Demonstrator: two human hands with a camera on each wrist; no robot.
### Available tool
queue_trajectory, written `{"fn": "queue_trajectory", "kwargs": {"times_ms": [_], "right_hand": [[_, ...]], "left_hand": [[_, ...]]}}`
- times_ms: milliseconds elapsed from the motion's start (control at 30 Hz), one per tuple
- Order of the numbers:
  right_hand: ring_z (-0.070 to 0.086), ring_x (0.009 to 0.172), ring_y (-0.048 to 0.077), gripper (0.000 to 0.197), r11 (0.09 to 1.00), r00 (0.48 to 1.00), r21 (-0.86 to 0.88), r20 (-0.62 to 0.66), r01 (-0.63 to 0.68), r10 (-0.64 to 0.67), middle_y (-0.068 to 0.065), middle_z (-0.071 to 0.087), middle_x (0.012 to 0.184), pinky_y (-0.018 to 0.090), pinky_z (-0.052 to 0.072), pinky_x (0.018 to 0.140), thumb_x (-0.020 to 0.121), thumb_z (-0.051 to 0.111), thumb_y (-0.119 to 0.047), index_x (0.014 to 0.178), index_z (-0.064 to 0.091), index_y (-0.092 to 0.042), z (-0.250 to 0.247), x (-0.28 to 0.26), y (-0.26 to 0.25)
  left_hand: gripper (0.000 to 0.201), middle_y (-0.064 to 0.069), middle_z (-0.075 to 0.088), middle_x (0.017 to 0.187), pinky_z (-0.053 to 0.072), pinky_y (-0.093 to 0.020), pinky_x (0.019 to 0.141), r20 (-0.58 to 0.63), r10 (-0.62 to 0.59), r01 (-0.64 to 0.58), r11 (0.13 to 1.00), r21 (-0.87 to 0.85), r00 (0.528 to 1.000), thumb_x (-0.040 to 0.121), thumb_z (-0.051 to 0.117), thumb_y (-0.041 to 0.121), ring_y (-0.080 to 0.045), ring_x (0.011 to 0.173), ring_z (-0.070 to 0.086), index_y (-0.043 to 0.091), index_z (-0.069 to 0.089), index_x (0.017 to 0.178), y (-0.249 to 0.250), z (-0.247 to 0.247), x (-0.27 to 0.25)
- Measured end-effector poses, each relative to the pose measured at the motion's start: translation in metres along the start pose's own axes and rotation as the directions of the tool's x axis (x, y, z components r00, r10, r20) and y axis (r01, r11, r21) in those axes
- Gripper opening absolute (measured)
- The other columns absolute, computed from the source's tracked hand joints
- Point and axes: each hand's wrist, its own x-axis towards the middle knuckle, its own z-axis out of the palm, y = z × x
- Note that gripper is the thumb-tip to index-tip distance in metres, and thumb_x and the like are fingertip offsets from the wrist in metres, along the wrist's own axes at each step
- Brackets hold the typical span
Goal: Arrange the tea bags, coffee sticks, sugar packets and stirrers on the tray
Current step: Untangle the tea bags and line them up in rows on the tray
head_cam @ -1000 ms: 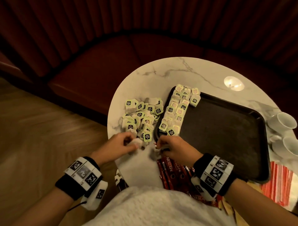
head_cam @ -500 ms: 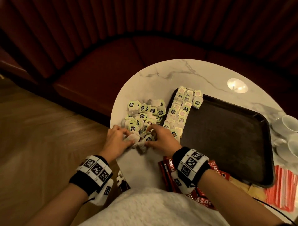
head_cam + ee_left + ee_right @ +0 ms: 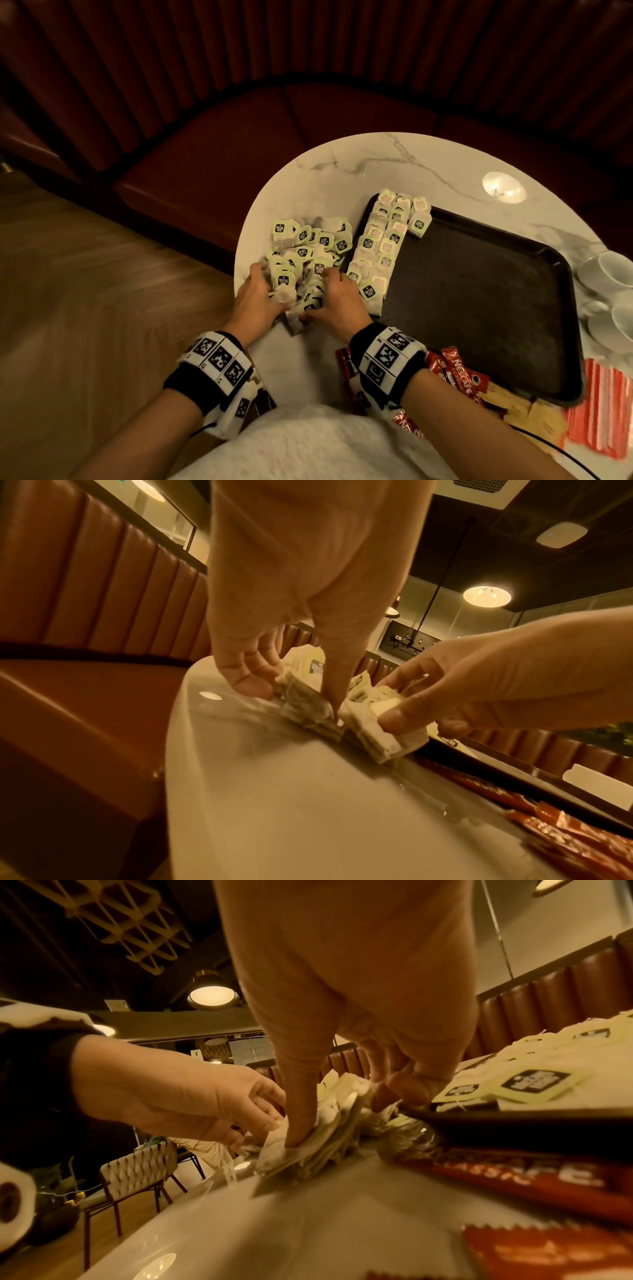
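Marble table top, head view: both my forearms reach forward, my left hand and right hand set palm-down on either flank of the loose tea bags, fingers curled into the near edge of the heap. More tea bags in rows lie along the left edge of the dark tray, just beside the loose heap. Red coffee sticks lie under and beside my right wrist, near the tray's front edge; striped red packets sit at the tray's near right corner. Left wrist view: my left hand points down, its fingers and thumb pinching a small stack of tea bags on the table; my right hand grips a neighbouring stack, thumb on its near face. Right wrist view: my right hand points down, thumb pressing a fanned stack of tea bags against curled fingers; my left hand grasps the same cluster from the other side. The tray rim carries tagged tea bags just right of my fingers.
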Motion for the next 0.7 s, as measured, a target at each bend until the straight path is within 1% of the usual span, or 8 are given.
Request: {"fn": "queue_trajectory", "kwargs": {"times_ms": [67, 133, 233, 300, 433, 567, 600, 700], "right_hand": [[0.044, 0.123, 0.033, 0.086, 1.000, 1.000, 0.013, 0.007, -0.018, 0.018, 0.016, 0.051, 0.130, 0.043, 0.041, 0.104, 0.070, 0.086, -0.037, 0.135, 0.041, -0.004, -0.001, 0.000, 0.000], [0.046, 0.119, 0.031, 0.073, 1.000, 1.000, -0.002, 0.021, -0.020, 0.020, 0.013, 0.054, 0.125, 0.043, 0.043, 0.102, 0.069, 0.085, -0.039, 0.125, 0.052, -0.006, -0.001, 0.001, 0.000], [0.052, 0.110, 0.030, 0.056, 1.000, 1.000, 0.015, 0.029, 0.002, -0.002, 0.010, 0.060, 0.114, 0.042, 0.049, 0.093, 0.068, 0.086, -0.036, 0.111, 0.061, -0.010, -0.002, 0.000, -0.001], [0.058, 0.102, 0.028, 0.049, 0.998, 0.999, 0.059, 0.031, 0.014, -0.016, 0.010, 0.065, 0.107, 0.040, 0.052, 0.085, 0.067, 0.086, -0.032, 0.105, 0.062, -0.012, -0.003, -0.002, 0.000], [0.061, 0.094, 0.021, 0.042, 0.989, 0.999, 0.145, 0.037, 0.030, -0.035, 0.006, 0.067, 0.103, 0.030, 0.049, 0.078, 0.071, 0.085, -0.021, 0.107, 0.064, -0.013, -0.011, -0.007, -0.001], [0.060, 0.083, 0.010, 0.033, 0.969, 0.996, 0.246, 0.070, 0.031, -0.049, -0.004, 0.066, 0.090, 0.007, 0.041, 0.064, 0.075, 0.082, -0.014, 0.106, 0.071, -0.013, -0.019, -0.009, 0.003], [0.061, 0.082, 0.011, 0.031, 0.964, 0.995, 0.263, 0.087, 0.027, -0.052, -0.004, 0.068, 0.089, 0.008, 0.044, 0.065, 0.076, 0.082, -0.015, 0.106, 0.072, -0.013, -0.021, -0.009, 0.004], [0.068, 0.090, 0.020, 0.025, 0.942, 0.990, 0.335, 0.134, -0.008, -0.040, 0.005, 0.074, 0.094, 0.031, 0.054, 0.082, 0.078, 0.082, -0.018, 0.101, 0.075, -0.012, -0.026, -0.011, 0.007]], "left_hand": [[0.072, -0.004, 0.062, 0.119, 0.053, -0.039, 0.091, 0.011, -0.006, 0.006, 0.999, 0.044, 1.000, 0.069, 0.088, 0.021, -0.020, 0.104, 0.060, 0.018, 0.045, 0.128, -0.002, -0.001, 0.003], [0.067, -0.001, 0.061, 0.113, 0.052, -0.044, 0.092, 0.004, -0.009, 0.009, 0.996, 0.092, 1.000, 0.066, 0.090, 0.024, -0.022, 0.105, 0.058, 0.021, 0.050, 0.119, -0.003, -0.001, 0.005], [0.067, 0.003, 0.044, 0.112, 0.041, -0.034, 0.097, -0.038, 0.001, 0.006, 0.984, 0.178, 0.999, 0.069, 0.088, 0.027, -0.020, 0.115, 0.042, 0.017, 0.049, 0.123, 0.001, 0.001, 0.003], [0.070, 0.003, 0.042, 0.114, 0.039, -0.030, 0.093, -0.043, 0.022, -0.014, 0.985, 0.173, 0.999, 0.070, 0.087, 0.027, -0.019, 0.113, 0.042, 0.015, 0.048, 0.127, 0.003, 0.000, 0.002], [0.054, 0.004, 0.062, 0.098, 0.049, -0.026, 0.069, -0.016, 0.027, -0.026, 0.998, 0.056, 1.000, 0.071, 0.087, 0.022, -0.012, 0.088, 0.061, 0.016, 0.045, 0.103, 0.005, -0.003, -0.001], [0.058, 0.002, 0.063, 0.094, 0.058, -0.033, 0.074, -0.012, 0.061, -0.062, 0.997, -0.044, 0.998, 0.069, 0.087, 0.011, -0.014, 0.086, 0.067, 0.020, 0.041, 0.104, 0.004, -0.004, -0.004], [0.055, 0.001, 0.062, 0.094, 0.058, -0.034, 0.074, -0.002, 0.078, -0.078, 0.996, -0.033, 0.997, 0.069, 0.087, 0.010, -0.015, 0.086, 0.066, 0.023, 0.045, 0.102, 0.004, -0.005, -0.005], [0.034, 0.000, 0.063, 0.089, 0.056, -0.037, 0.074, 0.022, 0.164, -0.165, 0.986, 0.041, 0.986, 0.072, 0.086, 0.016, -0.019, 0.082, 0.063, 0.022, 0.060, 0.094, 0.004, -0.008, -0.007]]}}
